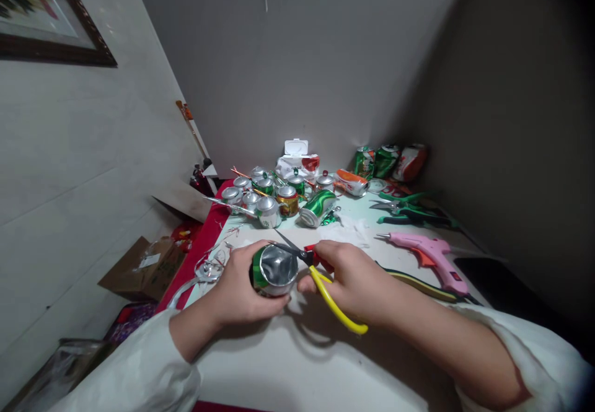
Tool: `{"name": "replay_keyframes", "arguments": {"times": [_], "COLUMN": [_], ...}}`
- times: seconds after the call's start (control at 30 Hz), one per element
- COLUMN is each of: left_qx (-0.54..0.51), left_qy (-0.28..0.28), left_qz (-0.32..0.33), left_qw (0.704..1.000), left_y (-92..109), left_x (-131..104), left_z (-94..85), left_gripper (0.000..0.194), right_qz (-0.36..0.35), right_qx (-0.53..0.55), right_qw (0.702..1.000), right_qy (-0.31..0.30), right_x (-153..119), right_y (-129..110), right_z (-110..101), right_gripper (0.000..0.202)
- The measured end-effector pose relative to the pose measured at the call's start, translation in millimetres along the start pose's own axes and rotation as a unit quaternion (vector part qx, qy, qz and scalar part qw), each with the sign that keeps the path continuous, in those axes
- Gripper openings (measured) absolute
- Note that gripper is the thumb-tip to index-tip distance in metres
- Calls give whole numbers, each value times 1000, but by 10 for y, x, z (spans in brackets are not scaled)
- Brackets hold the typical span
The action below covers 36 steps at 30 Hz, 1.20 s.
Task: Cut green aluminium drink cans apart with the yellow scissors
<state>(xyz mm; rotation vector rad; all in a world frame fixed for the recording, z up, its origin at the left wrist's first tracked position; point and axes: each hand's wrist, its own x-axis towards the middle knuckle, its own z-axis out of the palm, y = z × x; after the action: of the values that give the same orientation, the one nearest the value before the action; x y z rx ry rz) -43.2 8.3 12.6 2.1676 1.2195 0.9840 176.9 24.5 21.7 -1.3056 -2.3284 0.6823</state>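
Note:
My left hand [242, 285] wraps round a green drink can [277, 269], its silvery round end tilted up toward me. In my right hand [356, 276] is a pair of scissors [337, 306] with dark blades, one yellow handle and a bit of red handle by the fingers. The blades are apart and lie at the can's far rim; whether they touch the metal I cannot tell. Beyond my hands lies a green can [318, 207] on its side. Small teapot-like pieces made from cans [268, 212] stand to its left.
On the right of the white table [260, 365] are a pink glue gun [430, 254] and green-handled cutters [409, 207]. Several cans [365, 163] stand or lean at the back right. A wipes pack [297, 164] sits at the back. Left of the table is a cardboard box [139, 269].

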Motion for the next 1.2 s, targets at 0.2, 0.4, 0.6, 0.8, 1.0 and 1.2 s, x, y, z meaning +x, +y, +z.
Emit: {"name": "replay_keyframes", "arguments": {"times": [0.2, 0.4, 0.6, 0.8, 1.0, 1.2], "left_qx": [35, 24, 3, -19, -39, 16], "left_qy": [54, 9, -3, -38, -53, 72], "left_qz": [-41, -36, -36, -33, -46, -37], "left_qw": [997, 999, 999, 999, 997, 997], "left_y": [4, 33, 54, 28, 3, -58], "left_x": [-32, -7, -2, 19, 17, -35], "left_z": [48, 53, 47, 7, 10, 102], "left_gripper": [100, 42, 35, 32, 35, 91], "right_qz": [27, 4, 10, 1, 4, 7], "right_qx": [-5, -30, 23, 23, 4, 10], "right_qw": [999, 1000, 999, 1000, 1000, 1000], "right_qy": [28, -7, -27, -19, -5, 5], "right_x": [-2, 5, -7, -29, -2, 5], "right_y": [-53, -86, -49, -13, -5, -11], "right_z": [10, -25, -34, -26, -9, -14], "right_gripper": [44, 58, 52, 49, 45, 48]}}
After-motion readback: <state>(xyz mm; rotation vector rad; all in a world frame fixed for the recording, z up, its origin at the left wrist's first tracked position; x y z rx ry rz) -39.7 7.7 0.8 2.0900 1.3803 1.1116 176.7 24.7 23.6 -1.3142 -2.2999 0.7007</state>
